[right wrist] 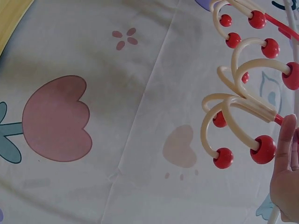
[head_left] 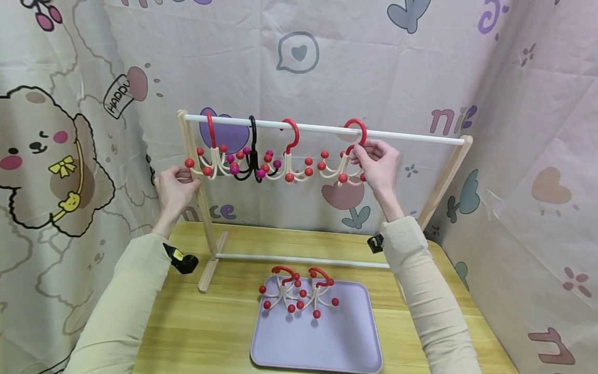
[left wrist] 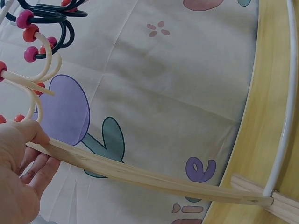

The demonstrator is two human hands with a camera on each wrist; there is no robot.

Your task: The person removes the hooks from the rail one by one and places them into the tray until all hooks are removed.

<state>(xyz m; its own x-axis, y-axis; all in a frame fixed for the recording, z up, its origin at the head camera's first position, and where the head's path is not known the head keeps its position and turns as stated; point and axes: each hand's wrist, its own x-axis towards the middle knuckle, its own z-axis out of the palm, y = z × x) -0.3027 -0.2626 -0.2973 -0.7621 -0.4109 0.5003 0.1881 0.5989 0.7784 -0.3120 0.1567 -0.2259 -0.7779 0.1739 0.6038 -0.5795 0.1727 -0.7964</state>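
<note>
Red-hooked hangers: four already hang on the rail (head_left: 322, 127), the right hand (head_left: 379, 165) pinching the fourth hanger (head_left: 348, 156) at 3 o'clock, the left hand (head_left: 175, 186) gripping the post (head_left: 195, 171), two hangers (head_left: 299, 291) left on the tray (head_left: 345, 343).

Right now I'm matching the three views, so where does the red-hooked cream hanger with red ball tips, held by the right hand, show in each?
Head: red-hooked cream hanger on the white rail, right of centre, pinched by the right hand.
Left wrist: not in it.
Right wrist: right edge, beside the fingers.
Shared landmark: pink tulip print on the backdrop cloth.
</note>
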